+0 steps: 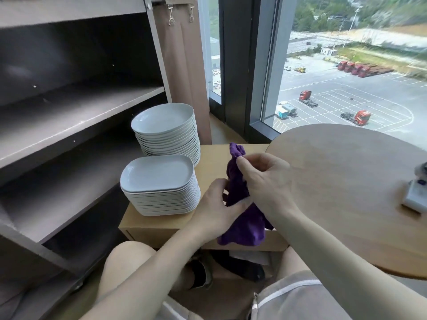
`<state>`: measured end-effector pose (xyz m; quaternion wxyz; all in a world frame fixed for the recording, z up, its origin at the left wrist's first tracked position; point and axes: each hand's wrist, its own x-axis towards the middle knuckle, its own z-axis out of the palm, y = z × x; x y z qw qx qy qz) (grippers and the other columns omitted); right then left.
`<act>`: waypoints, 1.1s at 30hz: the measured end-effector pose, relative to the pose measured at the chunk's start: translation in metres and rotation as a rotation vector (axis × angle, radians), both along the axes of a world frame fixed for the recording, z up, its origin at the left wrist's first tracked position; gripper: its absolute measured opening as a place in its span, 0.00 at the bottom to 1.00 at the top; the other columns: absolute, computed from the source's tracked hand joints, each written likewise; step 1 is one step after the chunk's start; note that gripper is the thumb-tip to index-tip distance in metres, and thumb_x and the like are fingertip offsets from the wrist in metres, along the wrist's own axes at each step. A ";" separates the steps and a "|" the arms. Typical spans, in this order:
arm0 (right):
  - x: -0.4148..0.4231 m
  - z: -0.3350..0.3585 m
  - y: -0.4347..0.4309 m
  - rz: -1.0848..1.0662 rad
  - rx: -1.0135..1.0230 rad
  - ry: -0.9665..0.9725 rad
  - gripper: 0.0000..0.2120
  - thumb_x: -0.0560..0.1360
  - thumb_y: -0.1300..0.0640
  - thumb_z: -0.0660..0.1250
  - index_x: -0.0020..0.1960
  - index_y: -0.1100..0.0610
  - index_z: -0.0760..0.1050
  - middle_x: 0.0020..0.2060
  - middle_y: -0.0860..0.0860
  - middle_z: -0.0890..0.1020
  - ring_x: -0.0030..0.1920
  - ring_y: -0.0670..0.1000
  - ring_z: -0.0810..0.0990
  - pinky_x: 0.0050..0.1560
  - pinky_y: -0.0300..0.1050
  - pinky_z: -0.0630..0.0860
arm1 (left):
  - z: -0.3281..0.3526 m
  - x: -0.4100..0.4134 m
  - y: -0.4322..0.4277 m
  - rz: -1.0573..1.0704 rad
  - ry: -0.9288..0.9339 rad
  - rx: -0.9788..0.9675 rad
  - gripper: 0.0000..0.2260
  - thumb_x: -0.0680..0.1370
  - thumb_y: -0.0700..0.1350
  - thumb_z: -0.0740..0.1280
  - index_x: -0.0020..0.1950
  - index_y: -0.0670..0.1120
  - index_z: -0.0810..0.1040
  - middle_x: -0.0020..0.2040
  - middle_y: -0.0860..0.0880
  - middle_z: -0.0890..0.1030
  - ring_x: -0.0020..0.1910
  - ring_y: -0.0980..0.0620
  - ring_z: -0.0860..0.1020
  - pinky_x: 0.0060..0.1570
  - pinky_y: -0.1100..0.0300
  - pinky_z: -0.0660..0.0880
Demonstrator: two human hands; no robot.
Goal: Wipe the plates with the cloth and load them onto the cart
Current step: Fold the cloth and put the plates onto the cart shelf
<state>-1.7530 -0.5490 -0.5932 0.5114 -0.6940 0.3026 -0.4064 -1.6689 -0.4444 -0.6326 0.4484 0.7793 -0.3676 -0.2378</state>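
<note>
Preparation step: left hand [215,204] and right hand [265,181], fingers pinched on the bunched purple cloth [245,227], ready it; next, lifting the top plate off the near stack of plates [159,174].

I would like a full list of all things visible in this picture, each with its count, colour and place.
far plate stack: one, white, back of the wooden stand
near plate stack: one, white, front of the stand, next to the cart
cloth: one, purple, held above the stand
cart: one, grey-brown, left; no plates on the visible shelves
wooden stand: one, light wood, centre
round table: one, light wood, right
white object: one, on the round table, cut off by the frame edge
curtain: one, beige, behind the plates
window: one, dark frame, back
left hand: grips the cloth lower down
right hand: pinches the cloth higher up
</note>
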 end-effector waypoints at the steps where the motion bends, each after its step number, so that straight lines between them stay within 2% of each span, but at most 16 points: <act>1: -0.001 0.010 -0.001 0.032 0.003 -0.008 0.06 0.76 0.57 0.73 0.41 0.51 0.86 0.34 0.43 0.86 0.37 0.41 0.84 0.38 0.34 0.77 | 0.008 0.002 -0.004 0.017 0.026 -0.055 0.11 0.74 0.56 0.75 0.52 0.56 0.77 0.47 0.57 0.82 0.47 0.59 0.80 0.47 0.63 0.78; 2: -0.004 0.020 -0.003 0.071 0.004 -0.017 0.05 0.76 0.58 0.73 0.42 0.52 0.86 0.35 0.44 0.86 0.37 0.43 0.84 0.39 0.37 0.78 | 0.017 0.005 -0.006 0.007 0.079 -0.097 0.07 0.77 0.49 0.74 0.53 0.54 0.80 0.47 0.55 0.84 0.49 0.56 0.81 0.49 0.61 0.79; 4: -0.012 0.040 -0.009 0.157 -0.003 -0.014 0.05 0.78 0.59 0.72 0.45 0.55 0.86 0.36 0.47 0.87 0.37 0.45 0.84 0.39 0.39 0.78 | 0.036 0.009 -0.003 -0.059 0.234 -0.176 0.06 0.77 0.41 0.71 0.51 0.50 0.84 0.48 0.50 0.86 0.49 0.53 0.83 0.50 0.60 0.79; 6: -0.022 0.055 -0.017 0.262 0.046 -0.030 0.06 0.80 0.59 0.70 0.49 0.58 0.86 0.40 0.51 0.88 0.38 0.47 0.83 0.37 0.37 0.76 | 0.053 0.009 0.005 -0.093 0.448 -0.249 0.08 0.74 0.43 0.70 0.49 0.50 0.87 0.49 0.46 0.87 0.50 0.48 0.85 0.50 0.58 0.81; 8: -0.037 0.061 -0.026 0.336 0.132 -0.067 0.08 0.81 0.59 0.68 0.54 0.59 0.85 0.46 0.55 0.88 0.40 0.48 0.82 0.37 0.36 0.76 | 0.067 0.010 0.015 -0.080 0.688 -0.302 0.13 0.69 0.46 0.75 0.53 0.46 0.87 0.55 0.39 0.85 0.56 0.40 0.84 0.54 0.50 0.82; 10: -0.055 0.053 -0.030 0.312 0.140 -0.018 0.09 0.82 0.59 0.66 0.52 0.57 0.85 0.47 0.55 0.88 0.42 0.47 0.82 0.39 0.37 0.76 | 0.075 0.013 0.026 -0.078 0.852 -0.354 0.21 0.65 0.48 0.80 0.55 0.40 0.86 0.59 0.37 0.84 0.58 0.39 0.83 0.52 0.50 0.82; 13: -0.077 0.015 -0.031 0.206 0.160 0.183 0.11 0.82 0.51 0.66 0.48 0.53 0.85 0.44 0.51 0.87 0.46 0.50 0.83 0.43 0.41 0.73 | 0.082 0.013 0.044 -0.084 0.960 -0.453 0.24 0.65 0.49 0.81 0.57 0.38 0.86 0.60 0.37 0.83 0.60 0.39 0.83 0.52 0.50 0.82; 15: -0.089 -0.010 -0.026 0.223 0.262 0.303 0.21 0.78 0.34 0.66 0.50 0.51 0.84 0.47 0.49 0.86 0.50 0.52 0.83 0.46 0.43 0.73 | 0.086 0.009 0.052 -0.096 0.955 -0.500 0.22 0.66 0.49 0.80 0.55 0.38 0.86 0.58 0.38 0.84 0.58 0.39 0.83 0.52 0.50 0.81; 17: -0.096 -0.025 -0.018 0.309 0.391 0.405 0.41 0.62 0.18 0.62 0.55 0.49 0.84 0.52 0.47 0.85 0.54 0.49 0.82 0.51 0.44 0.74 | 0.086 0.005 0.056 -0.108 0.967 -0.516 0.21 0.66 0.48 0.80 0.55 0.39 0.86 0.57 0.38 0.85 0.57 0.40 0.84 0.51 0.50 0.81; 19: -0.097 -0.032 -0.011 0.453 0.552 0.383 0.52 0.53 0.13 0.62 0.58 0.52 0.84 0.55 0.48 0.86 0.57 0.50 0.83 0.59 0.49 0.75 | 0.087 -0.001 0.058 -0.085 1.030 -0.507 0.25 0.63 0.48 0.82 0.56 0.38 0.86 0.58 0.36 0.84 0.57 0.38 0.84 0.51 0.48 0.82; 21: -0.093 -0.029 -0.004 0.579 0.747 0.191 0.47 0.63 0.18 0.64 0.58 0.58 0.85 0.58 0.55 0.85 0.60 0.56 0.83 0.67 0.54 0.73 | 0.089 -0.009 0.057 -0.049 1.050 -0.509 0.27 0.60 0.47 0.82 0.57 0.37 0.85 0.59 0.36 0.83 0.56 0.38 0.84 0.50 0.47 0.82; 22: -0.091 -0.024 0.000 0.608 0.818 0.081 0.42 0.68 0.21 0.64 0.56 0.59 0.85 0.56 0.57 0.85 0.58 0.56 0.82 0.66 0.55 0.73 | 0.091 -0.013 0.057 -0.031 1.045 -0.511 0.26 0.60 0.46 0.81 0.56 0.37 0.86 0.58 0.36 0.84 0.55 0.38 0.84 0.49 0.48 0.82; 24: -0.084 -0.010 0.007 0.608 0.895 -0.084 0.31 0.73 0.30 0.68 0.52 0.59 0.84 0.50 0.57 0.85 0.49 0.54 0.83 0.55 0.51 0.76 | 0.097 -0.022 0.057 -0.014 1.042 -0.509 0.19 0.66 0.45 0.76 0.53 0.37 0.87 0.56 0.36 0.84 0.53 0.39 0.85 0.46 0.50 0.83; 26: -0.078 0.001 0.014 0.607 0.971 -0.205 0.22 0.74 0.41 0.73 0.54 0.60 0.84 0.50 0.57 0.85 0.48 0.55 0.85 0.48 0.50 0.80 | 0.101 -0.027 0.060 -0.012 1.028 -0.497 0.16 0.69 0.45 0.71 0.53 0.38 0.87 0.57 0.37 0.84 0.54 0.40 0.85 0.47 0.51 0.83; 29: -0.075 0.012 0.022 0.650 0.967 -0.248 0.17 0.75 0.58 0.73 0.63 0.62 0.83 0.60 0.62 0.83 0.56 0.60 0.85 0.53 0.54 0.84 | 0.106 -0.025 0.070 -0.034 0.990 -0.474 0.16 0.70 0.43 0.72 0.54 0.38 0.87 0.58 0.37 0.84 0.56 0.40 0.84 0.50 0.52 0.82; 33: -0.072 0.030 0.022 0.464 0.839 -0.216 0.21 0.67 0.65 0.76 0.59 0.66 0.79 0.48 0.61 0.85 0.47 0.59 0.85 0.47 0.52 0.83 | 0.106 -0.013 0.083 0.030 0.774 -0.384 0.16 0.71 0.44 0.73 0.56 0.39 0.85 0.56 0.38 0.85 0.54 0.42 0.84 0.53 0.53 0.82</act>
